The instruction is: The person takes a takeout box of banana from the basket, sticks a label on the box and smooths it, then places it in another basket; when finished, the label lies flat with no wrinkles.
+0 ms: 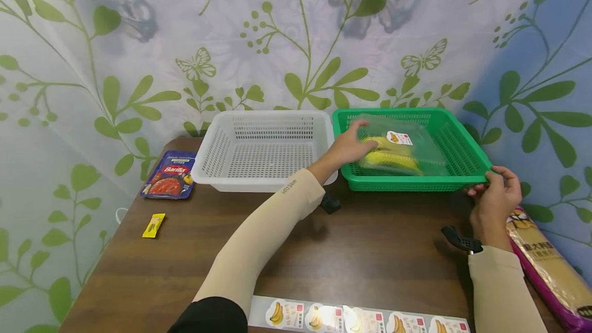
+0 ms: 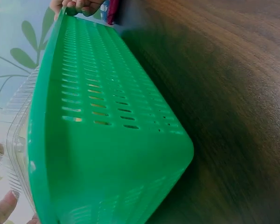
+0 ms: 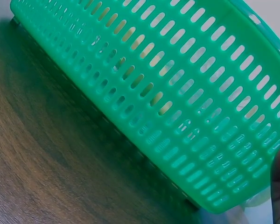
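Observation:
A clear plastic box (image 1: 427,149) holds yellow bananas (image 1: 390,160) and has a banana sticker (image 1: 399,138) on its lid. It is in the green basket (image 1: 467,143), tilted over the basket's left part. My left hand (image 1: 348,144) grips the box by its left end; in the left wrist view, a thumb (image 2: 5,207) and a fingertip show at the clear plastic. With my right hand (image 1: 498,202) I hold the basket's front right corner by the rim. The right wrist view has the slotted basket wall (image 3: 144,88) with part of a finger at the edge.
Left of the green basket stands a white basket (image 1: 263,187). A sauce pouch (image 1: 170,174) and a small yellow packet (image 1: 153,225) lie at the table's left. A strip of banana stickers (image 1: 361,318) runs along the front. A long purple-edged bag (image 1: 550,266) is at the right.

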### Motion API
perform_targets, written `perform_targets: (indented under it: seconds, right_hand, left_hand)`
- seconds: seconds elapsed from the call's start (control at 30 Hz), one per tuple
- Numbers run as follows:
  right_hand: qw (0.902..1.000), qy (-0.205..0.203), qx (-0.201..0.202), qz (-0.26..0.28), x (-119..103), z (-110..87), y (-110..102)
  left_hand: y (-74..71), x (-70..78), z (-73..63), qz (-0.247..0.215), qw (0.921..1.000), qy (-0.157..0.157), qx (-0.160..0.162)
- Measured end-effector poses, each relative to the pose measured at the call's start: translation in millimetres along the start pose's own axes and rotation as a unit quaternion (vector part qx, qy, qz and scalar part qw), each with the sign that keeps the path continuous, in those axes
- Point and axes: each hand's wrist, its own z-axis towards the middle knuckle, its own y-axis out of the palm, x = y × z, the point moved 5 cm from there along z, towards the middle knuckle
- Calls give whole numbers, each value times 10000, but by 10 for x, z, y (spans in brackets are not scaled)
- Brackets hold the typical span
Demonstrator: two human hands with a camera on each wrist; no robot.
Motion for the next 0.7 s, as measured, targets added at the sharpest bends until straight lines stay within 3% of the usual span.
perform_targets:
  seconds: [0.23,0.53,0.7]
  right_hand:
    - [10000,55,56,57,27,-42,-64]
    - [10000,-19,-20,-61,-28,0,-28]
    - [9999,2,12,-130,4,20,-17]
  left_hand:
    - [93,-5,58,251,9995,-178,-66]
    - [117,90,142,1111,9934,-275,-109]
    - [118,76,148,1619,9863,-327,-15]
